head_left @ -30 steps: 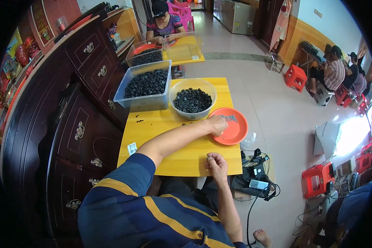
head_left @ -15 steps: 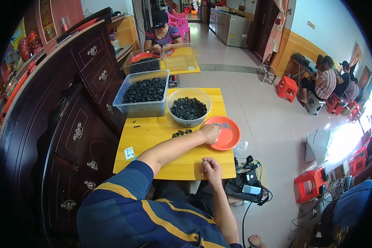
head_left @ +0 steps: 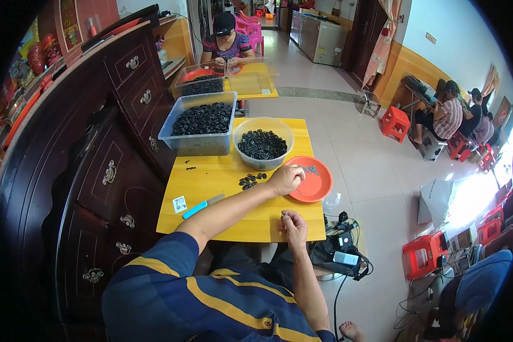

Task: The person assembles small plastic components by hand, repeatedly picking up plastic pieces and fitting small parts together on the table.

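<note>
My left hand (head_left: 286, 179) is closed in a pinch over the left rim of an orange-red plate (head_left: 319, 192); what its fingertips hold, if anything, is too small to make out. Small grey metal pieces (head_left: 310, 170) lie heaped in the plate. Near the table's front edge, my right hand (head_left: 294, 226) is closed, thumb against fingers, with a small dark piece barely showing at the fingertips. A few loose black plastic pieces (head_left: 249, 182) lie beside my left wrist. Behind them stands a round translucent tub (head_left: 264, 164) full of similar black pieces.
A large clear bin (head_left: 202, 146) of black pieces stands at the table's back left. A blue-handled knife (head_left: 195, 210) lies beside my left forearm, near a white label (head_left: 179, 204). Across from me, a person (head_left: 227, 45) works at another yellow table. A black bag (head_left: 330, 256) with cables sits at right.
My left hand has lifted and drawn back slightly from the plate's contents toward its left rim. The knife, mostly covered before, now shows. My right hand has barely moved.
</note>
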A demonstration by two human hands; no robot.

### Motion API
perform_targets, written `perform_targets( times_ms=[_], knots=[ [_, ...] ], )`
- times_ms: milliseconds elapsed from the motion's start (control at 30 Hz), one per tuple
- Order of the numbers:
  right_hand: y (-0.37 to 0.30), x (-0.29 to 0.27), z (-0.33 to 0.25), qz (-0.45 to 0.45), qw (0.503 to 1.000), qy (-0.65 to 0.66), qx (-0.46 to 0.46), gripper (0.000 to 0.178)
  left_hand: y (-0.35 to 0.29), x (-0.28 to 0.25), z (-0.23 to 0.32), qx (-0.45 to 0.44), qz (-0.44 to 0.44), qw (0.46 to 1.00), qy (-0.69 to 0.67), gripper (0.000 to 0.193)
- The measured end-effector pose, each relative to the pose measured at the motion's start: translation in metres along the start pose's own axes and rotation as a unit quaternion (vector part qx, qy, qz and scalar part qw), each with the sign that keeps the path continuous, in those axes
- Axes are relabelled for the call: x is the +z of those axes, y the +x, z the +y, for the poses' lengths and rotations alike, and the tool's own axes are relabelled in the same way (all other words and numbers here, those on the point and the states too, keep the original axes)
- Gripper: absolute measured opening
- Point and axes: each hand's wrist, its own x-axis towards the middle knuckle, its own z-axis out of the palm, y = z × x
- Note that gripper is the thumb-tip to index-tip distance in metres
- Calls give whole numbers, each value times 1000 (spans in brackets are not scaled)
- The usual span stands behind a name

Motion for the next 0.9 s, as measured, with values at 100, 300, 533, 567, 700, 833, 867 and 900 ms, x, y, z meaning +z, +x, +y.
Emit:
perform_targets(
  times_ms=[100, 300, 533, 567, 700, 833, 867, 900],
  knots=[
    [-1, 3, -5, 5, 1000, 22, 10, 15, -31, -15, 14, -42, 22, 994, -95, 14],
    [-1, 5, -3, -16, 999, -32, -8, 17, -113, -41, 34, -230, -11, 942, -245, 13],
    [1, 36, 4, -26, 994, -98, -43, 14, -175, -50, 19, -253, 68, 909, -324, 6],
    [4, 38, 10, -32, 994, -93, -50, 14, -179, -52, 17, -257, 72, 908, -323, 6],
    [8, 43, 26, -30, 989, -127, -71, 16, -189, -57, 18, -272, 79, 906, -313, 6],
    [3, 43, 25, -41, 989, -114, -82, 16, -194, -56, 17, -289, 81, 911, -281, 6],
    [2, 43, 24, -40, 990, -113, -76, 16, -193, -55, 15, -300, 81, 913, -266, 7],
    [0, 42, 23, -46, 990, -105, -78, 16, -195, -53, 12, -307, 85, 910, -266, 8]
  ],
)
